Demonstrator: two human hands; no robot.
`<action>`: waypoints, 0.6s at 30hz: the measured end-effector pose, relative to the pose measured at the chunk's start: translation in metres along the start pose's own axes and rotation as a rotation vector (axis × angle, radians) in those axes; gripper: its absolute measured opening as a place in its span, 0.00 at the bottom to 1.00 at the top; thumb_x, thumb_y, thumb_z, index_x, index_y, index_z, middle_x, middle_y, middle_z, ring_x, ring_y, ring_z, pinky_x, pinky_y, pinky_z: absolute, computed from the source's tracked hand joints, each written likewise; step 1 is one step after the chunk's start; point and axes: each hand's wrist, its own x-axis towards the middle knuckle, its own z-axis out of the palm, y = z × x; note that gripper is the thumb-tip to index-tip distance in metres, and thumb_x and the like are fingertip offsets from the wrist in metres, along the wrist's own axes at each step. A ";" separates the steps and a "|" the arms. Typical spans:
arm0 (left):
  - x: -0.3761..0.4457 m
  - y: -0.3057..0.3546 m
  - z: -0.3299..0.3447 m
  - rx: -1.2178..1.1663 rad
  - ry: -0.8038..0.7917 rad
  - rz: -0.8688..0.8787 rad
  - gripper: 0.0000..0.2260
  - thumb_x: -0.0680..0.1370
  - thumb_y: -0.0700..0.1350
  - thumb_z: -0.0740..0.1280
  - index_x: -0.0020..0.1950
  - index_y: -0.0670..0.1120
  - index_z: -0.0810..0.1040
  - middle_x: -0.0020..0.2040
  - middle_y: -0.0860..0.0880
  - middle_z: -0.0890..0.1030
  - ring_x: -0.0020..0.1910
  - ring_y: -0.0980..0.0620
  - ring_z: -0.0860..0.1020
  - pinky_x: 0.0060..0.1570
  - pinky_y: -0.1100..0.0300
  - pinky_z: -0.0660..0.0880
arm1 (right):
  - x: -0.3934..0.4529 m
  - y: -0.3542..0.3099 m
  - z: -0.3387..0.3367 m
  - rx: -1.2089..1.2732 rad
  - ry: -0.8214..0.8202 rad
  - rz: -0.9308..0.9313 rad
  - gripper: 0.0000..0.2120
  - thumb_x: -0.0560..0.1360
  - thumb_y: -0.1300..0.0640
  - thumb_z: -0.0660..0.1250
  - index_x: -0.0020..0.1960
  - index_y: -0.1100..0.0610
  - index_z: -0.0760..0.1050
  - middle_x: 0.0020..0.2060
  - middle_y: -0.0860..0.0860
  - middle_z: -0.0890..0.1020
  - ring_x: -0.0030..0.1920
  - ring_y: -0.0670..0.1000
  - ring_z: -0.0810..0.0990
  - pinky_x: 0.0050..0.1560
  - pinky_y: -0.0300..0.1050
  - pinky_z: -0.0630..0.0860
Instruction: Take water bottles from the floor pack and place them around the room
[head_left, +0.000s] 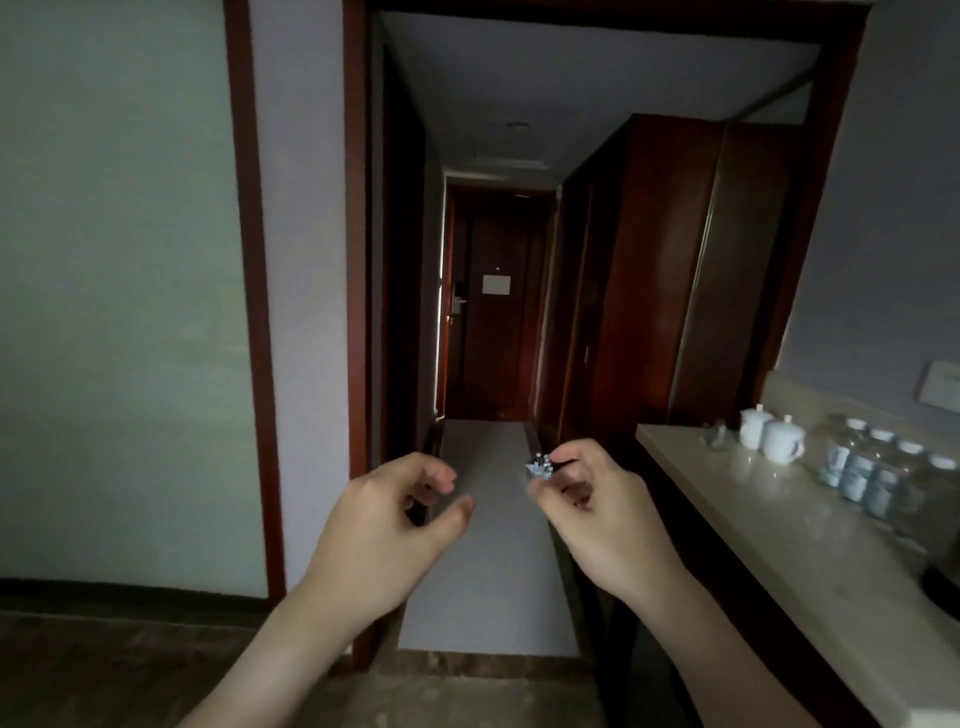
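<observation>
Several clear water bottles (878, 475) with blue labels and white caps stand on the pale counter (769, 525) at the right. My right hand (597, 512) is raised in front of me, its fingertips pinched on a small crumpled scrap of clear plastic (540, 467). My left hand (387, 512) hovers beside it at the same height, fingers loosely curled with nothing in them. The two hands are apart, a gap between them. The floor pack is out of sight.
Two white lidded cups (771, 436) and a small glass (716, 434) stand at the counter's far end. A dark wooden wardrobe (675, 270) lines the hallway's right side. The hallway leads to a closed door (493, 306). A wooden door frame (358, 312) stands ahead on the left.
</observation>
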 end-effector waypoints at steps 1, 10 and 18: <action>0.027 -0.012 0.007 -0.046 0.012 -0.004 0.06 0.70 0.53 0.73 0.46 0.56 0.81 0.41 0.60 0.83 0.44 0.62 0.81 0.45 0.63 0.79 | 0.024 0.004 0.005 -0.011 0.005 0.005 0.17 0.73 0.43 0.69 0.59 0.47 0.74 0.42 0.43 0.83 0.43 0.41 0.81 0.48 0.45 0.79; 0.203 -0.098 0.106 -0.241 -0.035 0.007 0.06 0.72 0.50 0.74 0.48 0.56 0.81 0.45 0.58 0.83 0.47 0.59 0.81 0.49 0.60 0.78 | 0.198 0.077 0.030 0.024 0.088 0.091 0.15 0.72 0.46 0.71 0.56 0.46 0.73 0.41 0.44 0.83 0.44 0.42 0.81 0.50 0.47 0.79; 0.335 -0.179 0.208 -0.250 -0.011 -0.041 0.06 0.72 0.47 0.75 0.47 0.53 0.82 0.45 0.56 0.84 0.45 0.57 0.82 0.50 0.56 0.79 | 0.343 0.185 0.065 0.053 0.093 0.084 0.12 0.72 0.46 0.71 0.54 0.46 0.74 0.39 0.44 0.82 0.41 0.39 0.80 0.44 0.40 0.78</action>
